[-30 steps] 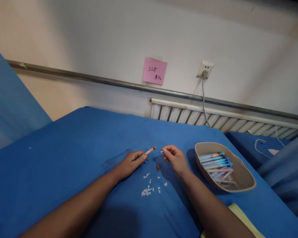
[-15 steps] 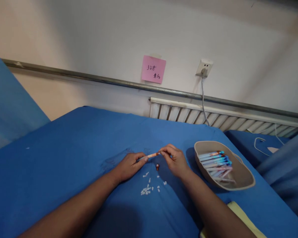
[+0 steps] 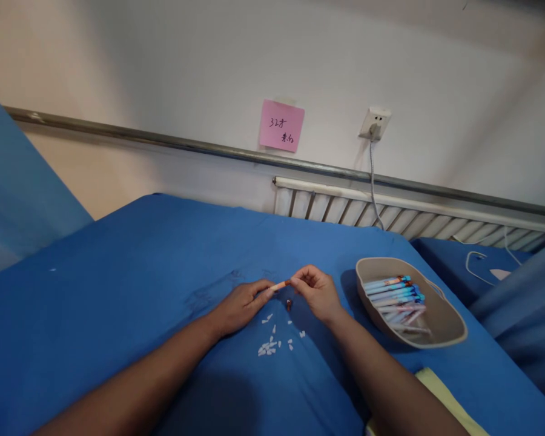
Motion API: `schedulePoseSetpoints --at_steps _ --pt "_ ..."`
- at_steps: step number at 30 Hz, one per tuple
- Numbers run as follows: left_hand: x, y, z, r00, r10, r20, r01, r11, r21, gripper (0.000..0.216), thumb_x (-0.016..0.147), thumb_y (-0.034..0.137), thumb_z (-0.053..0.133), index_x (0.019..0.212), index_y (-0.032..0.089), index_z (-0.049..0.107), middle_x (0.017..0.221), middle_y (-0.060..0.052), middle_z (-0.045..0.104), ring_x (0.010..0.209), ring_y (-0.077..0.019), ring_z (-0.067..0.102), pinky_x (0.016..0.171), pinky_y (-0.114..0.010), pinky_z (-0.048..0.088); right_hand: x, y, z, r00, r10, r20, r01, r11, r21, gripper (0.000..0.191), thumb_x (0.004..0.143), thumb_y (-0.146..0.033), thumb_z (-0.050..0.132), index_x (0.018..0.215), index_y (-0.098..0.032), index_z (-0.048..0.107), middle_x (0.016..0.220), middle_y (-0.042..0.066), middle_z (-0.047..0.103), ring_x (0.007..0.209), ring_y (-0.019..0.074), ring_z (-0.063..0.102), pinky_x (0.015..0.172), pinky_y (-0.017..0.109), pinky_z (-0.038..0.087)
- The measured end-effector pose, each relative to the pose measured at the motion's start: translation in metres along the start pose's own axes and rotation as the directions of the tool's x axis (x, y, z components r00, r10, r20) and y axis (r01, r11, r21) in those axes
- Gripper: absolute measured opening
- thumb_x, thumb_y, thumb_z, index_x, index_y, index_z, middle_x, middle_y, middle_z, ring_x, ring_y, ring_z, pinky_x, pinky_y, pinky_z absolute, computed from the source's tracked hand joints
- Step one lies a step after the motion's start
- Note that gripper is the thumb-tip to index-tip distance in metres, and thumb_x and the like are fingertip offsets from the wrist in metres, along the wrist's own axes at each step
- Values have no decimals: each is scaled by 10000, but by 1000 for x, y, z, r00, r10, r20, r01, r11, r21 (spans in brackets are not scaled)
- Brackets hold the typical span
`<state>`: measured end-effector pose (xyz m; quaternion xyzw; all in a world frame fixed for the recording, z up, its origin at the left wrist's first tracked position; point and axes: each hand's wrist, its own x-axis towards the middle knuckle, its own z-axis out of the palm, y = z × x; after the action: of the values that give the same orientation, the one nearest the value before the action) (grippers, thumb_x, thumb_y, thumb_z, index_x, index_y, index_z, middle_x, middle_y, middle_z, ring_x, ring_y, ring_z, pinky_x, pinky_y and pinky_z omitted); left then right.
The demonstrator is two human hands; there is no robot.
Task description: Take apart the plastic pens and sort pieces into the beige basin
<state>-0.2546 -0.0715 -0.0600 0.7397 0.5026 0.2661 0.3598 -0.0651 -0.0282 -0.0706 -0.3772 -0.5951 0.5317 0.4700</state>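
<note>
Between my two hands is a slim pen with a pale orange barrel and a brown end. My left hand is closed around its left part, which the fingers hide. The fingertips of my right hand pinch the brown end at the right. Just below the pen lies a small brown, shiny piece on the blue cloth. Several tiny white pieces are scattered nearer to me, most of them in a small heap.
A beige basket with several pens stands to the right on the blue-covered table. Yellow cloth lies by my right forearm. Behind are a radiator, a metal rail and a cord from a socket.
My left hand has slid a little to the right along the pen, covering more of its barrel. The right hand still pinches the brown end.
</note>
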Motion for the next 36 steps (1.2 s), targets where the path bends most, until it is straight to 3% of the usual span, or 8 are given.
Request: schedulePoseSetpoints --at_steps 7,11,15,20,24,27,31,36 --pt "1 2 -2 1000 -20 -14 19 997 -72 392 918 479 356 1041 206 608 816 -7 611 725 -154 516 655 -233 389 3 3 -4 998 14 64 -18 999 50 332 759 -496 601 880 -187 575 665 -14 604 541 105 534 523 231 431" --pt "2 -4 0 996 -75 -42 68 987 -145 425 909 505 350 1016 182 604 659 22 512 601 -130 440 560 -219 346 3 14 -10 990 64 129 -31 970 -242 284 839 -451 522 790 -177 576 596 -15 592 502 106 513 498 225 394" --pt "4 -11 3 993 -95 -69 82 981 -178 450 906 518 337 1013 167 598 627 34 459 582 -122 421 544 -216 336 -5 18 -7 968 102 231 97 696 -711 144 793 -319 628 764 -183 593 666 8 639 602 127 551 575 236 382" --pt "5 -17 2 991 -104 -79 87 978 -191 437 896 516 362 993 167 606 621 40 463 562 -113 406 536 -218 321 -11 17 -2 948 32 318 254 528 -810 15 773 -187 602 786 -183 595 772 29 632 697 137 551 633 242 371" --pt "5 -19 3 992 -100 -75 86 980 -178 446 900 518 352 991 162 605 627 36 468 573 -117 421 543 -220 326 -1 25 -5 986 -12 166 116 768 -630 116 793 -202 546 887 -169 607 710 12 603 639 127 531 623 251 395" --pt "5 -18 4 994 -101 -40 93 981 -171 459 903 529 342 969 160 608 626 33 470 580 -122 432 549 -223 328 8 25 -8 999 40 19 -36 983 -181 209 790 -306 573 942 -168 611 689 -6 591 608 114 531 586 241 421" --pt "4 -15 5 995 -100 -9 98 983 -157 452 905 529 351 931 161 613 624 32 470 584 -121 433 552 -224 321 10 14 -8 992 124 -21 -111 939 325 271 690 -351 713 880 -175 635 747 0 618 659 112 577 616 242 459" --pt "4 -14 5 996 -90 6 90 984 -157 440 907 518 358 955 163 615 642 29 470 590 -119 432 548 -219 318 7 7 -5 987 158 -30 -129 889 440 289 631 -327 783 845 -168 669 775 18 652 688 117 603 631 243 475"
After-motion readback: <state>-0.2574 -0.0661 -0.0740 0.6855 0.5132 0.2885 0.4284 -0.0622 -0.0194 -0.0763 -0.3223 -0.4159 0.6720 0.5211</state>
